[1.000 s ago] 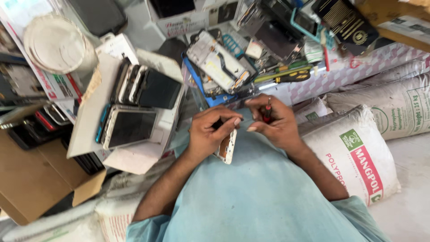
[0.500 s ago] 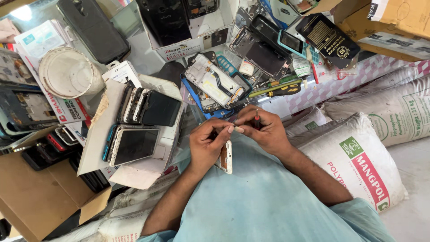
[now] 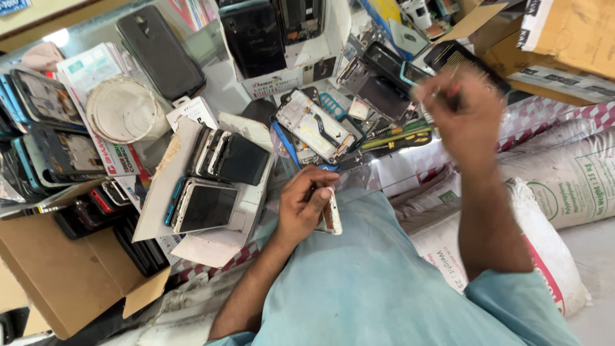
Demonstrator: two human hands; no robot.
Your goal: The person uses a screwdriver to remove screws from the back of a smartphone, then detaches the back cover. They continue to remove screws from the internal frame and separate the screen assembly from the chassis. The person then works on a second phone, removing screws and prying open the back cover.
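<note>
The left hand grips a white phone frame on edge, low over the lap in the scene's middle. The right hand is raised to the far right, blurred, fingers pinched on a thin tool I cannot make out. Just beyond, opened phones and screwdrivers crowd the desk; a white sack lies right.

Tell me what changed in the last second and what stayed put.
The right hand left the white phone frame and rose toward the cluttered bench, blurred, perhaps pinching a thin tool. The left hand still holds the frame over the lap. The phones on the white tray lie as before.
</note>
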